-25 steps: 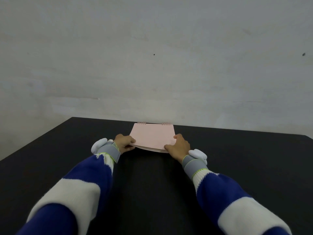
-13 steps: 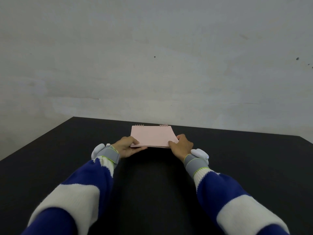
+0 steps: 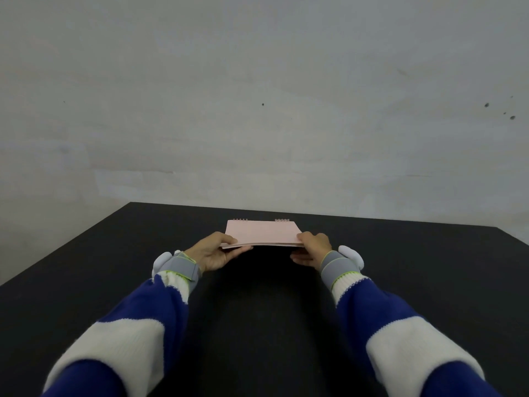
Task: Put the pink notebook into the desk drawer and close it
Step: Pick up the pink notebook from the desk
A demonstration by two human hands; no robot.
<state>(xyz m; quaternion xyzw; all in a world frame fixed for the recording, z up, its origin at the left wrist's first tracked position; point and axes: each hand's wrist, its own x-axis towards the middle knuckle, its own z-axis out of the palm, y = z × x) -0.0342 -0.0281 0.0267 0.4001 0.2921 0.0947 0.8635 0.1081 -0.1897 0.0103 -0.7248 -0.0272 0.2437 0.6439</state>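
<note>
- Black desk top (image 3: 257, 325) fills lower view; pale grey wall (image 3: 257, 110) behind w/ a few dark specks.
- Nothing else lies on the desk surface near the hands; drawer can't be seen from this angle.
- Pink notebook (image 3: 262, 232) sits between both hands toward desk's far edge, roughly level, spiral binding on the far side. Near edge looks raised off the desk; can't tell if far edge touches.
- Left hand (image 3: 213, 252): thumb on top of near-left corner, fingers curled under, pinching the notebook.
- Right hand (image 3: 313, 247): thumb on top of near-right corner, fingers tucked below, closed on it too.
- Both wrists wear grey bands w/ white pods; sleeves blue & white striped.
- Dark shadow on desk under notebook, btwn the arms.
</note>
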